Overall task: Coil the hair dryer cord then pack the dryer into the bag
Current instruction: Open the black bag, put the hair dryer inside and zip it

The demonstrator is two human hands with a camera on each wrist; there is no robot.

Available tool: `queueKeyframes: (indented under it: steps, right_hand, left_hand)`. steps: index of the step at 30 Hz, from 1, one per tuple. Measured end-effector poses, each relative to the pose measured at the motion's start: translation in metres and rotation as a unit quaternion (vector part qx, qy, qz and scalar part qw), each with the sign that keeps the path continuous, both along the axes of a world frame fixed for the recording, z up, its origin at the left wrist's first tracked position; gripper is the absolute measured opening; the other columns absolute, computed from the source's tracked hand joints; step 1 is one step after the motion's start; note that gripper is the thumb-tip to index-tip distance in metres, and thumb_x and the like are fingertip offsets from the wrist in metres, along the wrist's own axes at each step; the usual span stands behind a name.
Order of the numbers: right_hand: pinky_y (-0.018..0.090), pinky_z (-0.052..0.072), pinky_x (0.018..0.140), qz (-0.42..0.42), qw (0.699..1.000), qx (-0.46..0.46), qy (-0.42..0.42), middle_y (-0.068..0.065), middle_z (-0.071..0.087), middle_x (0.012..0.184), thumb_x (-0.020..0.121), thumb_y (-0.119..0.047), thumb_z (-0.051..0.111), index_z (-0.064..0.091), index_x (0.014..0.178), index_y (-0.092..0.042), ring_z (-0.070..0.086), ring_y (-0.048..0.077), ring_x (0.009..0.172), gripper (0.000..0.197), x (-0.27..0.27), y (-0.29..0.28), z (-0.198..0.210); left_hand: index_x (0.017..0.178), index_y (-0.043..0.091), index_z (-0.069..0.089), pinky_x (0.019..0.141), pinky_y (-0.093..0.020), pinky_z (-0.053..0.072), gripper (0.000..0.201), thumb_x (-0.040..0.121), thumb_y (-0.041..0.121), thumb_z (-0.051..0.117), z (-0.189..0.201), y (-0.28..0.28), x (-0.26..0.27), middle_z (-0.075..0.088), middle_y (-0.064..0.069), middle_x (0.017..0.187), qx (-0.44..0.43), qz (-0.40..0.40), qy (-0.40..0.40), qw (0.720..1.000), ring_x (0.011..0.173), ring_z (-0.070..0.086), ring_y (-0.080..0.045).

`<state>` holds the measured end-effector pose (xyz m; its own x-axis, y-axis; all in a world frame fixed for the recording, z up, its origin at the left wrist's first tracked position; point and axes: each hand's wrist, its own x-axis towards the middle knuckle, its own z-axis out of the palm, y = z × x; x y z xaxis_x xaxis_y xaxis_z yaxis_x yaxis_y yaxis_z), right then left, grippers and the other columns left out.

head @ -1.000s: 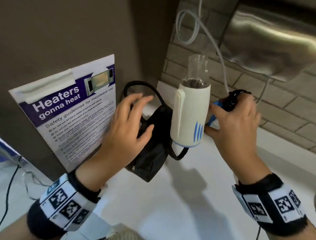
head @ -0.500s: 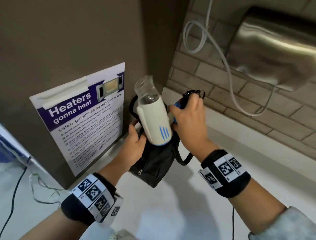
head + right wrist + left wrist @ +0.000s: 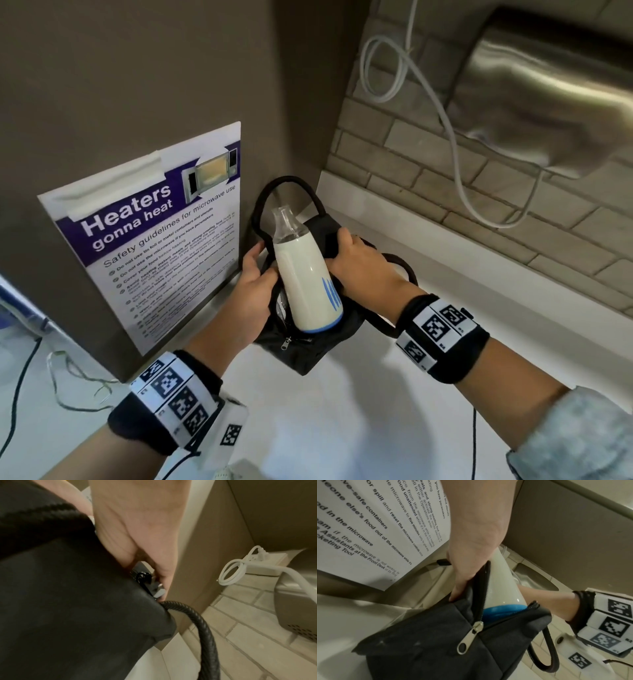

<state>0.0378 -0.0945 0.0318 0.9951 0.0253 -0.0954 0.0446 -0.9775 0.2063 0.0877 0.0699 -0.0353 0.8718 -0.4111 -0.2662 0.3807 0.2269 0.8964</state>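
The white hair dryer (image 3: pixel 305 281), with blue stripes and a clear nozzle, stands tilted in the open zip mouth of the black bag (image 3: pixel 308 353) on the white counter. Its blue end (image 3: pixel 501 612) is inside the opening. My left hand (image 3: pixel 253 287) grips the bag's left edge beside the zipper (image 3: pixel 471 639). My right hand (image 3: pixel 359 270) is curled round the dryer's handle, down inside the bag's right side. The black plug (image 3: pixel 154 588) of the bundled cord shows at its fingertips. The rest of the cord is hidden by the bag and hand.
A microwave safety sign (image 3: pixel 154 233) leans on the brown wall just left of the bag. A steel wall hand dryer (image 3: pixel 548 96) and a looped white cable (image 3: pixel 455 154) hang on the brick wall to the right. White counter (image 3: pixel 342 411) extends toward me.
The dryer has come left and down from above the counter into the bag's mouth. My left hand went from spread over the bag to gripping its edge.
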Motion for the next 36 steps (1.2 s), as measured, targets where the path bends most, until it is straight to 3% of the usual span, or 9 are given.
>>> queueKeyframes:
  steps: [6, 10, 15, 21, 24, 29, 32, 34, 36]
  right_hand:
    - [0.032, 0.037, 0.065, -0.009, 0.993, 0.093, 0.067, 0.019, 0.038, 0.114, 0.082, -0.016, 0.061, 0.058, 0.106, -0.005, 0.048, 0.034, 0.096, 0.027, 0.013, -0.001, -0.02]
    - [0.036, 0.046, 0.084, -0.063, 0.976, 0.159, 0.137, 0.02, 0.036, 0.12, 0.088, -0.006, 0.051, 0.056, 0.109, -0.001, 0.041, 0.026, 0.088, 0.022, 0.023, -0.003, -0.029]
    - [0.04, 0.027, 0.109, -0.162, 0.95, 0.204, 0.173, 0.026, 0.039, 0.141, 0.093, -0.003, 0.049, 0.016, 0.143, 0.008, 0.04, 0.036, 0.129, 0.061, 0.026, -0.005, -0.037]
    - [0.038, 0.027, 0.113, -0.179, 0.933, 0.238, 0.203, 0.014, 0.008, 0.148, 0.096, -0.027, 0.044, 0.02, 0.148, -0.026, 0.042, 0.038, 0.123, 0.058, 0.023, -0.003, -0.047]
    - [0.038, 0.032, 0.112, -0.17, 0.939, 0.226, 0.198, 0.01, 0.002, 0.149, 0.092, -0.028, 0.051, 0.019, 0.148, -0.028, 0.044, 0.035, 0.121, 0.064, 0.021, -0.005, -0.052]
    - [0.042, 0.023, 0.115, -0.115, 0.937, 0.212, 0.254, 0.014, 0.033, 0.144, 0.091, -0.035, 0.054, 0.038, 0.139, -0.025, 0.014, 0.038, 0.134, 0.051, 0.015, -0.002, -0.045]
    - [0.04, 0.029, 0.113, -0.087, 0.939, 0.231, 0.238, 0.015, 0.035, 0.146, 0.089, -0.04, 0.051, 0.032, 0.141, -0.033, 0.029, 0.037, 0.135, 0.055, 0.012, -0.002, -0.036]
    - [0.04, 0.037, 0.107, -0.073, 0.946, 0.219, 0.229, 0.016, 0.048, 0.138, 0.092, -0.032, 0.047, 0.042, 0.136, -0.024, 0.045, 0.034, 0.127, 0.045, 0.01, 0.0, -0.027]
    - [0.034, 0.04, 0.102, -0.055, 0.952, 0.189, 0.235, 0.015, 0.055, 0.132, 0.095, -0.025, 0.043, 0.051, 0.13, -0.014, 0.051, 0.032, 0.119, 0.037, 0.008, 0.001, -0.018]
  left_hand:
    - [0.133, 0.04, 0.036, 0.112, -0.045, 0.031, 0.043, 0.097, 0.019, 0.049, 0.001, 0.001, -0.001, 0.044, 0.001, 0.144, -0.005, 0.009, -0.006, 1.0, 0.132, 0.041, -0.017]
    - [0.128, 0.051, 0.037, 0.112, -0.048, 0.03, 0.043, 0.097, 0.024, 0.05, 0.0, 0.002, -0.002, 0.038, 0.005, 0.147, 0.018, 0.005, -0.014, 1.0, 0.135, 0.036, -0.017]
    - [0.137, 0.043, 0.031, 0.113, -0.044, 0.031, 0.048, 0.097, 0.023, 0.049, 0.006, 0.001, -0.006, 0.043, 0.011, 0.127, 0.052, 0.029, -0.052, 0.997, 0.123, 0.043, -0.012]
    - [0.134, 0.042, 0.028, 0.112, -0.039, 0.034, 0.047, 0.098, 0.017, 0.046, 0.018, -0.002, -0.016, 0.055, -0.003, 0.134, 0.028, 0.01, -0.077, 0.997, 0.123, 0.051, -0.013]
    - [0.134, 0.047, 0.027, 0.11, -0.034, 0.033, 0.051, 0.098, 0.016, 0.046, 0.019, -0.002, -0.016, 0.05, -0.004, 0.14, 0.035, 0.003, -0.101, 0.994, 0.124, 0.049, -0.011]
    - [0.131, 0.061, 0.029, 0.115, -0.037, 0.024, 0.062, 0.098, 0.011, 0.045, 0.02, 0.005, -0.012, 0.027, 0.027, 0.147, 0.038, -0.007, -0.206, 0.978, 0.141, 0.024, -0.005]
    - [0.136, 0.056, 0.031, 0.11, -0.021, 0.025, 0.061, 0.099, 0.009, 0.042, 0.021, 0.01, -0.01, 0.024, 0.053, 0.126, 0.059, -0.015, -0.253, 0.966, 0.135, 0.021, 0.014]
    - [0.137, 0.052, 0.034, 0.103, -0.007, 0.026, 0.056, 0.1, 0.01, 0.039, 0.022, 0.011, -0.012, 0.029, 0.052, 0.126, 0.082, -0.023, -0.27, 0.959, 0.122, 0.025, 0.029]
    - [0.136, 0.045, 0.042, 0.107, -0.01, 0.031, 0.05, 0.1, 0.01, 0.039, 0.025, 0.011, -0.017, 0.045, 0.039, 0.126, 0.108, -0.024, -0.28, 0.954, 0.114, 0.042, 0.022]
